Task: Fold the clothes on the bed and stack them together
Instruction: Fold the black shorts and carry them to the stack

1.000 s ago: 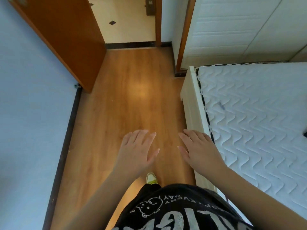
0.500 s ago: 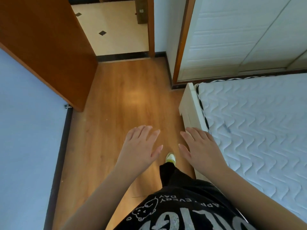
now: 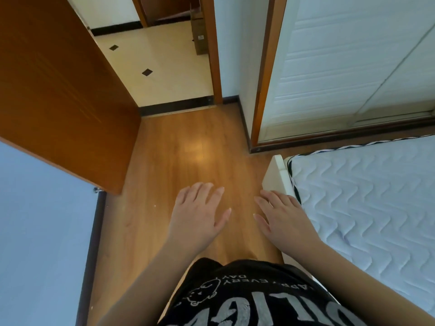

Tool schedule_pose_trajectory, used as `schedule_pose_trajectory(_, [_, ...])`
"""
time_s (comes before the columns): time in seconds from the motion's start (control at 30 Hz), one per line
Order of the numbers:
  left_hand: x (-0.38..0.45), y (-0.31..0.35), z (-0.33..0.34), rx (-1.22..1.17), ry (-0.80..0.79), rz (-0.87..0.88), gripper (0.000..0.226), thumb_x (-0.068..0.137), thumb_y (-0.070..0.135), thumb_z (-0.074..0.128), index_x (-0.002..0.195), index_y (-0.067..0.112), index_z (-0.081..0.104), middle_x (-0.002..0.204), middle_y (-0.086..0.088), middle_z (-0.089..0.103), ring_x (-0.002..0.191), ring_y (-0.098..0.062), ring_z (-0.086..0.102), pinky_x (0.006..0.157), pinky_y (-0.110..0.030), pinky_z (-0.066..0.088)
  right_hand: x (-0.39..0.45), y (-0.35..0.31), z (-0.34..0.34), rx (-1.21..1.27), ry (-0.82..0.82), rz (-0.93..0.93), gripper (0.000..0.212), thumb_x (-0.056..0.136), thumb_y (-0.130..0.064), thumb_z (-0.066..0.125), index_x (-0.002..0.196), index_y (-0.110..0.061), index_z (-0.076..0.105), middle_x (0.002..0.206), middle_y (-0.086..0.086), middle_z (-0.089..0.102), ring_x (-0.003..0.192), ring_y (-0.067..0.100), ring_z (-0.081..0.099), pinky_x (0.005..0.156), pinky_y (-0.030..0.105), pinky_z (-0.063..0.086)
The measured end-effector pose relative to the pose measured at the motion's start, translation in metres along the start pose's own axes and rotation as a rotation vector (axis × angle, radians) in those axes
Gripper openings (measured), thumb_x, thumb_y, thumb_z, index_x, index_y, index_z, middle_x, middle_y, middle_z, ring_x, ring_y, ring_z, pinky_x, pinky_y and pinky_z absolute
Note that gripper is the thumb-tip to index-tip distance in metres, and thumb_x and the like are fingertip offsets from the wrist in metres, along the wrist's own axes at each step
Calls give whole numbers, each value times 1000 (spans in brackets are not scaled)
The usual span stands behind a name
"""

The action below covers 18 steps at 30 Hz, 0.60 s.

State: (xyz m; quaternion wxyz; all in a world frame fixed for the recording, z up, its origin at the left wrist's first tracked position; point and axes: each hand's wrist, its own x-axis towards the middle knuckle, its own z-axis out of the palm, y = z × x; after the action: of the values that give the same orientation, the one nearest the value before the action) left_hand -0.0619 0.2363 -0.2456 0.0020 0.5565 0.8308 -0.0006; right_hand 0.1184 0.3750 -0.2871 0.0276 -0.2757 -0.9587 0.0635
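Note:
The bed fills the right side, its white quilted mattress bare in the part I see; no clothes show in this view. My left hand hovers palm down over the wooden floor, fingers spread, holding nothing. My right hand hovers beside it, also flat and empty, just left of the bed's cream corner. My black printed shirt covers the bottom of the view.
An open brown door stands at the left against a pale blue wall. A doorway ahead leads to a tiled floor. White sliding wardrobe doors stand behind the bed. Wooden floor runs between them.
The view has tilted up and shifted, so the doorway and wardrobe show more and the bed sits lower right. A shoe seen before is now hidden. Both hands stay flat and empty.

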Motion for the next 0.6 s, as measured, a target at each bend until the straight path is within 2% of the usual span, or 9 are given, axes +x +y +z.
schedule_pose_trajectory(0.23, [100, -60, 10, -15, 17, 36, 55, 96, 55, 34, 129, 19, 60, 128, -5, 61, 122, -26, 54, 101, -44, 42, 106, 4, 5, -20, -15, 38, 32, 95, -40, 49, 117, -22, 64, 128, 1, 62, 120, 22, 56, 99, 39, 46])
schedule_pose_trajectory(0.4, [174, -108, 18, -32, -55, 165, 58, 97, 58, 29, 137, 23, 52, 136, -4, 56, 129, -25, 49, 107, -45, 40, 185, -5, 6, -46, -12, 104, 34, 94, -39, 56, 121, -20, 65, 128, 1, 63, 120, 23, 58, 102, 40, 45])
schedule_pose_trajectory(0.6, [262, -146, 6, -21, -88, 301, 65, 95, 65, 21, 142, 28, 46, 144, -2, 50, 136, -23, 42, 111, -43, 34, 248, -10, 7, -74, -12, 252, 37, 93, -40, 50, 120, -19, 65, 128, 3, 64, 118, 24, 59, 98, 41, 48])
